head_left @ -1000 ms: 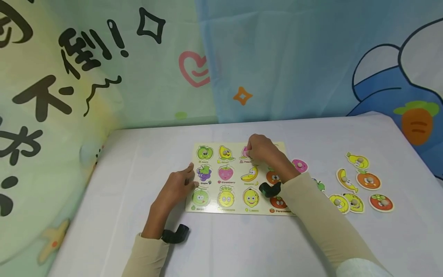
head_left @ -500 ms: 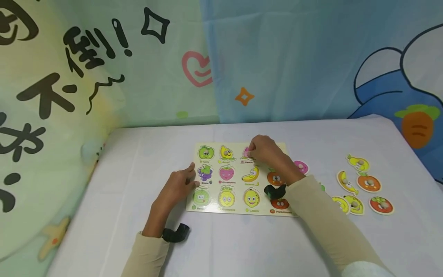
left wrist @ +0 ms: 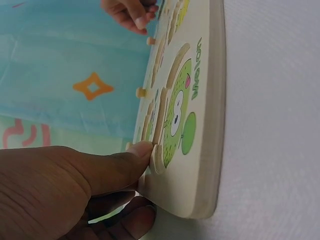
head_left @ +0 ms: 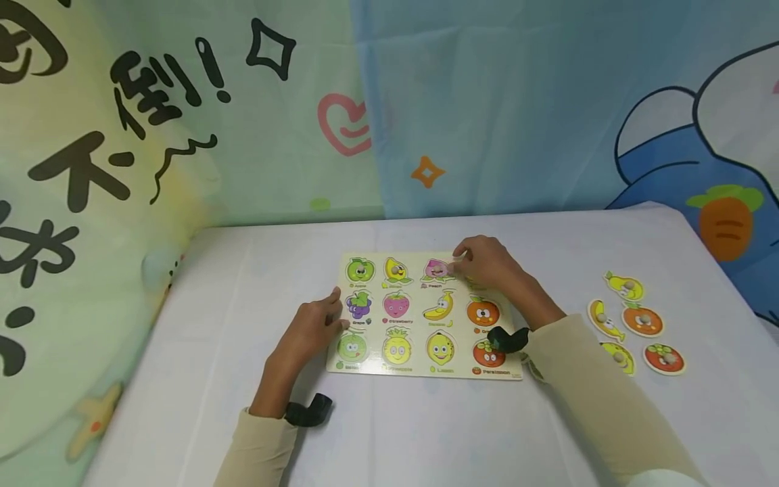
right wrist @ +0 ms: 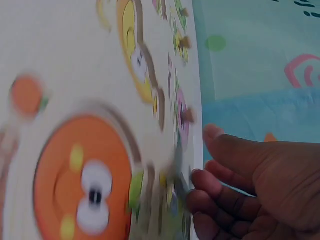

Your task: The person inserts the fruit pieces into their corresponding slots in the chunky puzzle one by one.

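A wooden fruit puzzle board [head_left: 420,331] lies on the white table, with rows of labelled fruit pictures. In the head view my left hand [head_left: 310,328] rests at its left edge, the thumb touching the top near the melon picture [left wrist: 177,115]. My right hand [head_left: 489,264] is over the board's top right corner, fingers loosely bent and holding nothing visible. Just left of its fingertips sits the pink peach piece [head_left: 435,269], its knob [right wrist: 189,115] showing in the right wrist view. Knobbed yellow [head_left: 396,269] and green apple [head_left: 360,269] pieces sit in the same row.
Right of the board lie loose fruit pieces: a pear [head_left: 625,287], a banana [head_left: 605,319], an orange [head_left: 642,320], a red round fruit [head_left: 665,358] and a yellow piece [head_left: 619,357] partly behind the right sleeve [head_left: 602,385]. A printed cloth [head_left: 487,122] hangs behind the table.
My right hand has let go of the peach piece and moved to the right, uncovering it. The right forearm now covers other loose pieces. My left hand has stayed at the board's edge.
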